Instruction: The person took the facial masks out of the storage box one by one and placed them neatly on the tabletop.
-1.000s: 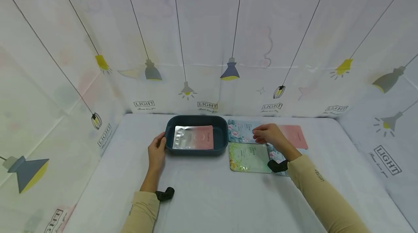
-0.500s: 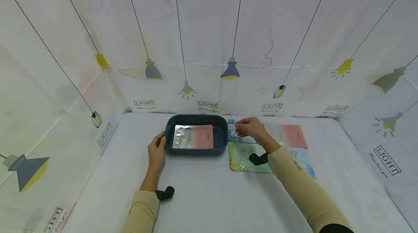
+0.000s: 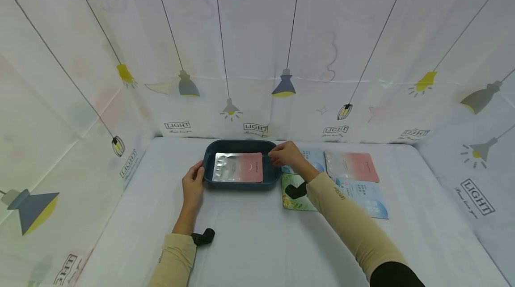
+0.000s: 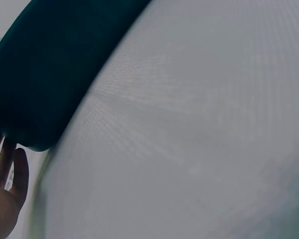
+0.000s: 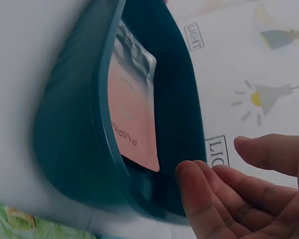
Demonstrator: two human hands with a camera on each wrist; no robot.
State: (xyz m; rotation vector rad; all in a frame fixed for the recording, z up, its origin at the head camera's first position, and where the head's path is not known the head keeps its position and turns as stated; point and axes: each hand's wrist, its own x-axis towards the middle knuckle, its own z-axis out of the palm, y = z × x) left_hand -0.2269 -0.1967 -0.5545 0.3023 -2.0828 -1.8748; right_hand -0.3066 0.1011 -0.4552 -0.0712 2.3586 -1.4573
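Observation:
A dark teal tray [image 3: 241, 186] stands on the white table, and flat inside it lies a silver-and-pink sachet [image 3: 238, 167]. My left hand [image 3: 193, 191] touches the tray's left end; in the left wrist view its fingers [image 4: 21, 172] lie straight up against the teal wall. Over the tray's right end is my right hand [image 3: 287, 155], fingers bent loosely. The right wrist view shows the thumb [image 5: 269, 152] apart from the fingers, nothing held between them, close by the tray's rim [image 5: 102, 114].
Several sachets lie flat right of the tray: a blue one [image 3: 315, 157] at the back, a green floral one [image 3: 293, 197] partly under the right forearm, a silver-and-pink one [image 3: 352, 166], and a light blue one [image 3: 368, 196]. A lamp-printed sheet [image 3: 249, 54] hangs behind.
My right hand has moved left, from above the sachets to the tray's right end. The left hand and the tray have kept their place.

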